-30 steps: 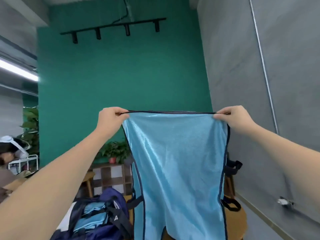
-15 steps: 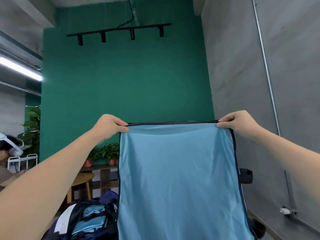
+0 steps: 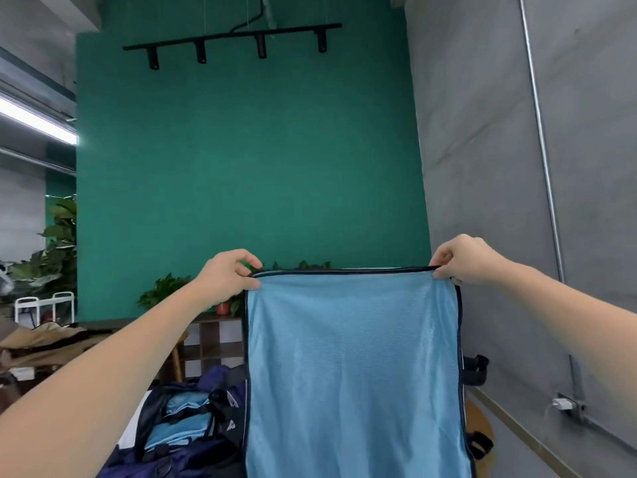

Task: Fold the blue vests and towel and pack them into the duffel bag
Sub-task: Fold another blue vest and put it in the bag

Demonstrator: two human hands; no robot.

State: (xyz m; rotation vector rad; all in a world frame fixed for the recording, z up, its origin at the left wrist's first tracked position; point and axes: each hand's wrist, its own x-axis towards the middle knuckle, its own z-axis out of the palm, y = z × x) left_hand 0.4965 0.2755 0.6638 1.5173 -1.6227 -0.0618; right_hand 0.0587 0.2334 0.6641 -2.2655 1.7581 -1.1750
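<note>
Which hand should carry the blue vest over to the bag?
Probably the left hand: the bag sits below it. The right hand pinches the vest at the far corner.

One blue vest (image 3: 351,374) held up; one duffel bag (image 3: 179,429) at seven o'clock; two hands; four spotlights (image 3: 234,46) at twelve o'clock.

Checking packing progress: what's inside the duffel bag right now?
The open duffel bag shows folded light-blue fabric inside, apparently stacked in layers. How many pieces, and whether the towel is among them, cannot be told: the held-up blue vest covers the bag's right part.
</note>
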